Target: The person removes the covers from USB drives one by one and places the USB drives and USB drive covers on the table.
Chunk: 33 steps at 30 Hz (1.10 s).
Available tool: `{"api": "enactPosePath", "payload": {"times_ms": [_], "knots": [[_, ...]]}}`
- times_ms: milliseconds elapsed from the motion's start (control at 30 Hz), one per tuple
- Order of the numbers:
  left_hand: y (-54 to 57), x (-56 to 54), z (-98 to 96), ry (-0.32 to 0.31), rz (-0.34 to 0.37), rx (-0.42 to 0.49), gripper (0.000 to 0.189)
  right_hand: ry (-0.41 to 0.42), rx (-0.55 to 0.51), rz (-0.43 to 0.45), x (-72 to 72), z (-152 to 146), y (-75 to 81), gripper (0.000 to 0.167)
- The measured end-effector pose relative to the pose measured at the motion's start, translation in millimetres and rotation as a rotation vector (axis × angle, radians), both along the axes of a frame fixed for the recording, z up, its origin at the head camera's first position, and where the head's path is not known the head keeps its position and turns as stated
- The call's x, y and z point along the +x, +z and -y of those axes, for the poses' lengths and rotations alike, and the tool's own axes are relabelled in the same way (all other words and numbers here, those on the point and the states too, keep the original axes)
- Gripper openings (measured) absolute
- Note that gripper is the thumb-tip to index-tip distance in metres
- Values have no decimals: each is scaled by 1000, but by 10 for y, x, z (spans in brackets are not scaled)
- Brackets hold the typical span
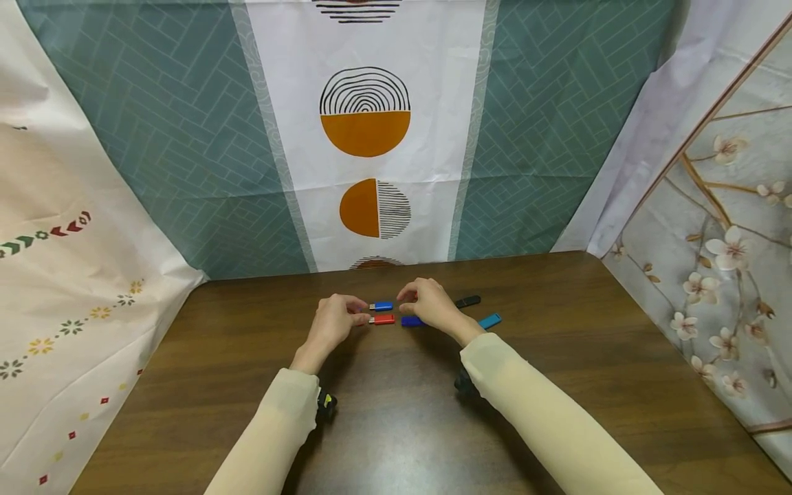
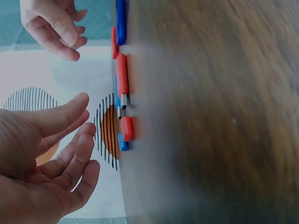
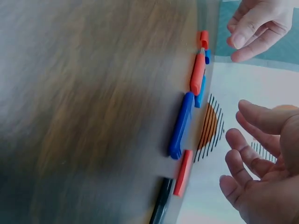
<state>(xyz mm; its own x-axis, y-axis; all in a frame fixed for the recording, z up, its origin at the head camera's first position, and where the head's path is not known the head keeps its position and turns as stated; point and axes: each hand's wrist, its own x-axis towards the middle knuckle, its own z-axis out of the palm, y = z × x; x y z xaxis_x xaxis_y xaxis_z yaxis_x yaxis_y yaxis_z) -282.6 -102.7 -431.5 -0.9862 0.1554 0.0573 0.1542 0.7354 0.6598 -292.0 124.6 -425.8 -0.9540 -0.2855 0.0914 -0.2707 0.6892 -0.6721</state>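
My left hand (image 1: pixel 334 322) hovers at the left end of two uncapped USB sticks, fingers loosely bent and holding nothing. One is a red USB stick (image 1: pixel 383 320), the other a blue USB stick (image 1: pixel 382 306) just behind it; both metal plugs point left. Beyond the plugs lie a red cap (image 2: pixel 126 129) and a blue cap (image 2: pixel 123 142), apart from the sticks. My right hand (image 1: pixel 432 306) hangs over a dark blue USB stick (image 1: pixel 411 321) and another red stick (image 3: pixel 183 172), with nothing between its spread fingers.
To the right lie a black USB stick (image 1: pixel 468 301) and a light blue stick (image 1: pixel 490 321), partly behind the right hand and wrist. All rest on a brown wooden table (image 1: pixel 383 412). A patterned cloth (image 1: pixel 383 165) hangs along the table's back edge.
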Motion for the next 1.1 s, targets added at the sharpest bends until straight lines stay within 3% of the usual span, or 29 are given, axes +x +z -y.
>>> {"api": "enactPosePath", "payload": {"times_ms": [633,1100], "knots": [[93,79,-223,-87,-35,35,25,-21,52,35,96,-325,-132,20],[52,82,-450,-169,-41,49,23,11,114,48,141,-349,-187,21]]}}
